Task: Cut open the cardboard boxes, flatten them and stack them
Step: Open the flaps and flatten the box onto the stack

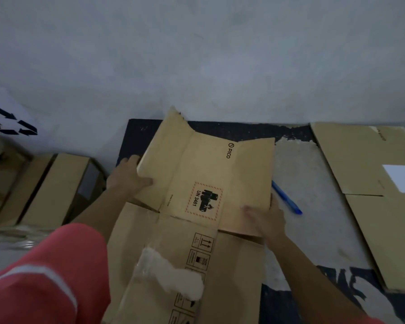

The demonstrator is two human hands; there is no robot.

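we are in the flattening step: the cardboard box is already cut open and lies spread before us on the dark mat. our right hand pinches its right flap at the near corner, thumb on top. our left hand clasps the left flap's edge likewise. next, we judge, both flaps need pressing flat. then the box goes to the flattened stack on the right, beyond the blue pen.

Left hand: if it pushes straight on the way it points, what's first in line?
The left hand already grips the box by its left flap, so that flap comes first. Past it the line seems to cross the dark mat; depth is unclear.
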